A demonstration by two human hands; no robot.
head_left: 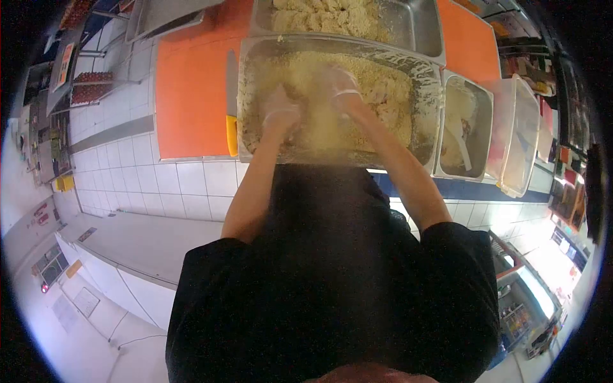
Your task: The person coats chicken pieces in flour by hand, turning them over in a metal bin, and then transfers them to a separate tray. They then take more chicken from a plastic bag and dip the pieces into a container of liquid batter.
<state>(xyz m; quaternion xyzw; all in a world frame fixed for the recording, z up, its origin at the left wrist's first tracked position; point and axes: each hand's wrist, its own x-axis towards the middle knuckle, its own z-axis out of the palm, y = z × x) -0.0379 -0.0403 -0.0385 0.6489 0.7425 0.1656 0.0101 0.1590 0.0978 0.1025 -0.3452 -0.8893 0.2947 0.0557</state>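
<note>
Two hands work inside a deep stainless-steel pan (426,112), set in front of a person in a black short-sleeved shirt (332,274). Pale yellow breading crumbs (377,70) cover much of the pan's floor, with a few coated lumps (391,97) towards its right end. The left hand (281,110) is in the left half of the pan, low over the crumbs; the right hand (343,83) is near the middle, a little farther from the body. Both seem to wear thin translucent gloves (the loose cuffs show at the wrists). Blur and a dusty haze veil the fingers, so I cannot tell how far either hand is open, or whether it has hold of anything.

Just beyond, a second steel pan (412,25) carries more crumb-coated pieces (325,16) along its left and middle. Right of the main pan stands a smaller steel pan (486,121) with a pale coating mixture inside and a white-handled utensil (458,143) leaning in it; beside that is a translucent plastic tub (516,140). An orange worktop (191,96) shows to the left, where a knife (232,83) with a yellow handle lies close along the main pan's edge, the handle towards the person. White tiles (191,182) cover the floor below.
</note>
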